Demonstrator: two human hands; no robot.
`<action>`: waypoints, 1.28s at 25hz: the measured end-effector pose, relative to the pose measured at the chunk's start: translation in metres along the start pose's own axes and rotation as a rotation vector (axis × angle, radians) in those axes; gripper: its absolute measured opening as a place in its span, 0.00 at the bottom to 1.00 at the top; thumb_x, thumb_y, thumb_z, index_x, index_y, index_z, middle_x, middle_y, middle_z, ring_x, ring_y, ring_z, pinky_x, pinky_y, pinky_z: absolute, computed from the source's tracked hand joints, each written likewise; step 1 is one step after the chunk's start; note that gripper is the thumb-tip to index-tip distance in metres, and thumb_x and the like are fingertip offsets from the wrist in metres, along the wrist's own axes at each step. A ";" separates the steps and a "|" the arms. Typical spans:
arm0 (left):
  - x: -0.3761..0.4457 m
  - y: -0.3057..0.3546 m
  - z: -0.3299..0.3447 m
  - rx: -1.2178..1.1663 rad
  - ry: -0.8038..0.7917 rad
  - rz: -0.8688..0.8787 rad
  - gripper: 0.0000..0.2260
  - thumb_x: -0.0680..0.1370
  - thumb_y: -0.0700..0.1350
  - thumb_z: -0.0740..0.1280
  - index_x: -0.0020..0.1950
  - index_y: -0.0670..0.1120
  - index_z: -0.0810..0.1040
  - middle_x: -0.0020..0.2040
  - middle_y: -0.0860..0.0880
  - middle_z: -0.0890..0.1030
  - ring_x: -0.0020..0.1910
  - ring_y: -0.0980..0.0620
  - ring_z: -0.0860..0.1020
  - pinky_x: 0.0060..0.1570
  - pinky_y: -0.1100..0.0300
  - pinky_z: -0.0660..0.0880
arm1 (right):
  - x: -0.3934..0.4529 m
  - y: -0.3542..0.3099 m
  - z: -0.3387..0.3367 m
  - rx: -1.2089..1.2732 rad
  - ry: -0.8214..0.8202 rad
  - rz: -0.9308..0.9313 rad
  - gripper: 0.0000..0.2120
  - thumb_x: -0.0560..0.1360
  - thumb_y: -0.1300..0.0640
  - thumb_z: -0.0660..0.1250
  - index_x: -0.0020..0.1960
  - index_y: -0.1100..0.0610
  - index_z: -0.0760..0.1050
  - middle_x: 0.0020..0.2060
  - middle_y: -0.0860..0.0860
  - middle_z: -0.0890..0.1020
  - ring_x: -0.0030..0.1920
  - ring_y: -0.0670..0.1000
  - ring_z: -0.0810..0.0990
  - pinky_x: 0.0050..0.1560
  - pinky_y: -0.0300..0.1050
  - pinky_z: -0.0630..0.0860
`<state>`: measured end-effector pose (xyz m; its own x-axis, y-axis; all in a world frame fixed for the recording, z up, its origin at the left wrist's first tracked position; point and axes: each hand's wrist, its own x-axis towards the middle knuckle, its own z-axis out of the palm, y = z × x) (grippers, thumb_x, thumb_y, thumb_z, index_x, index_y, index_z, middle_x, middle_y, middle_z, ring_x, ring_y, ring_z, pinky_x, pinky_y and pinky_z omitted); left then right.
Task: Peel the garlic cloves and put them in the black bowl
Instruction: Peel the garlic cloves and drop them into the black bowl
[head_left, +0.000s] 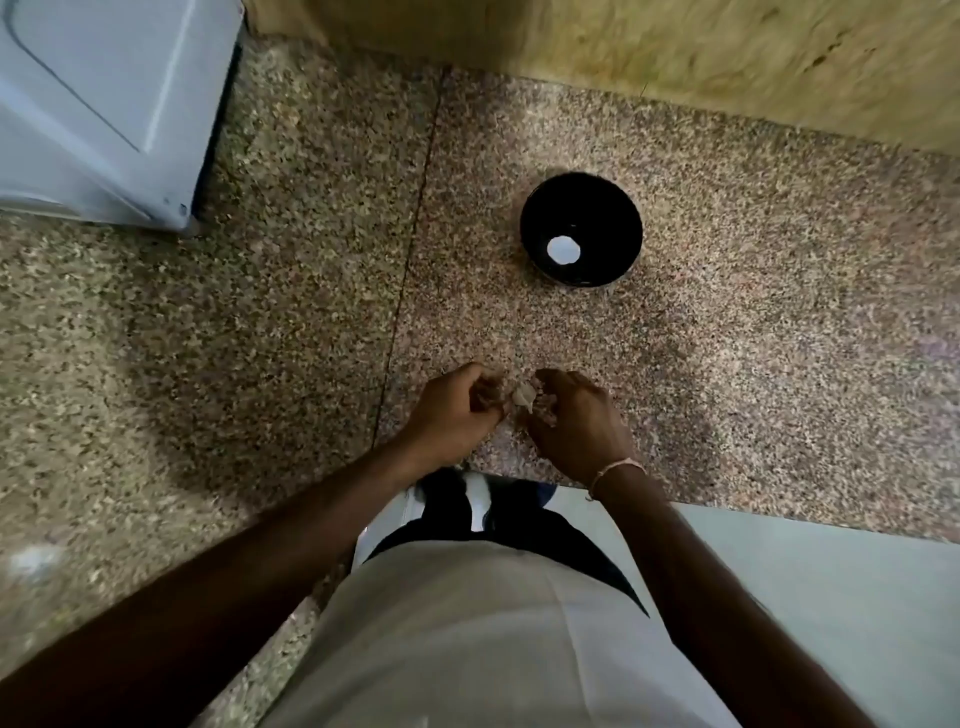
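A black bowl (582, 228) stands on the speckled stone counter, beyond my hands and a little to the right; a white round patch shows at its bottom. My left hand (452, 415) and my right hand (582, 421) meet near the counter's front edge, fingers curled. Between their fingertips sits a pale garlic clove (522, 397), pinched from both sides. Blur hides whether its skin is on or off. Pale papery bits lie on the counter under my hands.
A light blue appliance (104, 104) fills the far left corner. A yellowish wall (675, 62) runs along the back of the counter (260, 312). A dark seam crosses the counter left of the bowl. A thin bracelet (615, 470) circles my right wrist.
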<state>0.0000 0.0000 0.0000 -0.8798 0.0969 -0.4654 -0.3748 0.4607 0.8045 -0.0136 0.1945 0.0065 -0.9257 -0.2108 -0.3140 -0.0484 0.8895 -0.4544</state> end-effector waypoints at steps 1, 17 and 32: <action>0.001 -0.002 0.003 -0.013 -0.001 -0.021 0.15 0.79 0.43 0.74 0.65 0.47 0.79 0.53 0.52 0.83 0.53 0.52 0.82 0.56 0.56 0.79 | 0.003 0.001 0.004 0.019 0.005 0.006 0.24 0.75 0.46 0.72 0.69 0.51 0.75 0.59 0.55 0.80 0.52 0.61 0.83 0.51 0.56 0.82; 0.009 0.020 0.018 -0.332 0.166 -0.044 0.06 0.78 0.41 0.76 0.50 0.52 0.85 0.44 0.49 0.87 0.46 0.48 0.86 0.52 0.46 0.84 | 0.017 0.003 -0.009 0.448 0.057 -0.021 0.10 0.75 0.56 0.76 0.56 0.50 0.83 0.42 0.44 0.86 0.41 0.38 0.83 0.40 0.32 0.76; 0.010 0.046 0.019 -0.643 0.093 -0.053 0.09 0.77 0.34 0.74 0.57 0.35 0.83 0.50 0.38 0.87 0.51 0.42 0.87 0.52 0.52 0.85 | 0.010 0.015 -0.030 0.826 0.136 0.064 0.09 0.74 0.64 0.78 0.46 0.50 0.85 0.39 0.47 0.88 0.41 0.51 0.87 0.45 0.49 0.85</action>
<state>-0.0204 0.0392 0.0251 -0.8663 -0.0010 -0.4995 -0.4929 -0.1595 0.8553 -0.0346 0.2186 0.0219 -0.9571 -0.0722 -0.2808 0.2470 0.3041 -0.9201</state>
